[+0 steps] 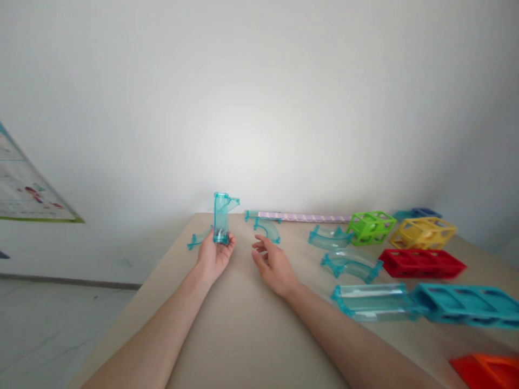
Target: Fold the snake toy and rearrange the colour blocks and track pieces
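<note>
My left hand (214, 255) holds a clear teal plastic tube piece (221, 216) upright, its lower end resting against the fingers. A short spout sticks out to the right near its top. My right hand (273, 263) hovers over the table to the right, fingers apart and slightly curled, with nothing in it. Just beyond that hand lies a curved teal track piece (270, 229). Another small teal track piece (195, 240) is on the table left of my left hand, partly hidden behind it.
Rightward on the table (243, 335) are curved track pieces (352, 265), a straight clear piece (373, 302), a teal block frame (466, 303), a red one (424, 263), a green cube frame (371, 228), a yellow one (424, 233) and an orange piece (490, 370). A patterned purple strip (304, 217) lies along the wall.
</note>
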The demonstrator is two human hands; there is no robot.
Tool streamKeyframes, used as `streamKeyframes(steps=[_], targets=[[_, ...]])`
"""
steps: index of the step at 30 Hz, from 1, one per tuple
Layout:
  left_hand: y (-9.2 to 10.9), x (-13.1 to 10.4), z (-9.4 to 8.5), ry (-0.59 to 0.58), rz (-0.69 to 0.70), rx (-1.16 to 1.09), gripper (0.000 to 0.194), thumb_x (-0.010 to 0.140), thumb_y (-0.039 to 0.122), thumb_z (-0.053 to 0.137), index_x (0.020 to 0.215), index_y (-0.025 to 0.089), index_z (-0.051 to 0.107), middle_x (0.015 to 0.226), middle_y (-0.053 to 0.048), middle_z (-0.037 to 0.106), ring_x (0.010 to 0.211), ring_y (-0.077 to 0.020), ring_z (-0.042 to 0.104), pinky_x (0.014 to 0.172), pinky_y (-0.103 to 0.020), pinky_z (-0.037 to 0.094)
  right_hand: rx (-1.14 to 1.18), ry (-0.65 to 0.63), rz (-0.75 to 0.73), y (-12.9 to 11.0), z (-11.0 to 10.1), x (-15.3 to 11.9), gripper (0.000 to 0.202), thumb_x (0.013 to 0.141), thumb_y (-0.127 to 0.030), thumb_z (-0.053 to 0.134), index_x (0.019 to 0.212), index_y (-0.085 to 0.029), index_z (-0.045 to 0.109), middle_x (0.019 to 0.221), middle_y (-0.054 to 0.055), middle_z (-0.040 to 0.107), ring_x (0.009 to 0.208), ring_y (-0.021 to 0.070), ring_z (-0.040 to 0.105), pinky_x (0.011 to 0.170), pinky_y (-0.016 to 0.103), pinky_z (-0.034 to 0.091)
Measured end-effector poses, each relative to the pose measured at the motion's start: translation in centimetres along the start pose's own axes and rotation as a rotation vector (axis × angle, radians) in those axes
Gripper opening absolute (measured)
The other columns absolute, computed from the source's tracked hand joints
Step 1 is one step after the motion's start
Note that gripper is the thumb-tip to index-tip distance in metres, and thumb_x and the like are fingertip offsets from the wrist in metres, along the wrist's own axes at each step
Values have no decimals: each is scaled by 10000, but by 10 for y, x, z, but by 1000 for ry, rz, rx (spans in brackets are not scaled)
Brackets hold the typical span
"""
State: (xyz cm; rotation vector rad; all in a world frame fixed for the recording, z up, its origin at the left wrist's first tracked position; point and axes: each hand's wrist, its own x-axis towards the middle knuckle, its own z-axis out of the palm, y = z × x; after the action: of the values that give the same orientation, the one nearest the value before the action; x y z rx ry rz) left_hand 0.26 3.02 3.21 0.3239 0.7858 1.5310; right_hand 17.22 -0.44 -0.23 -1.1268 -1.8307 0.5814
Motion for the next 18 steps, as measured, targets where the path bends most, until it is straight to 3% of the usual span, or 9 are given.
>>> streamKeyframes(steps=[8,12,15,18], targets=[[-6,-6,-2,-103,-179,123,217,902,220,438,738,132,549,619,-72,596,482,-125,557,500,-259,521,30,-4,7,-1,-1,0,357,899,-254,482,1250,-192,473,1047,91,667,855,177,631,732,312,499],[-13,-13,-1,-277,-85,283,68,794,192,618,752,163,573,673,-26,621,578,-145,601,568,-269,511,119,13,36,-6,-2,0,491,940,-345,435,1391,-195,313,1085,99,643,814,180,636,733,335,500],[-17,-18,-2,-488,49,503,119,688,152,718,772,152,634,721,-9,633,670,-124,596,627,-218,461,241,9,73,-7,-2,0,630,942,-415,435,1456,-171,164,985,87,632,763,190,626,690,340,499],[-20,-21,-4,-630,120,675,118,705,179,715,811,142,680,763,-17,644,714,-121,575,662,-216,426,266,57,78,-5,-1,0,655,926,-416,469,1454,-174,166,880,43,588,697,172,587,618,312,484]])
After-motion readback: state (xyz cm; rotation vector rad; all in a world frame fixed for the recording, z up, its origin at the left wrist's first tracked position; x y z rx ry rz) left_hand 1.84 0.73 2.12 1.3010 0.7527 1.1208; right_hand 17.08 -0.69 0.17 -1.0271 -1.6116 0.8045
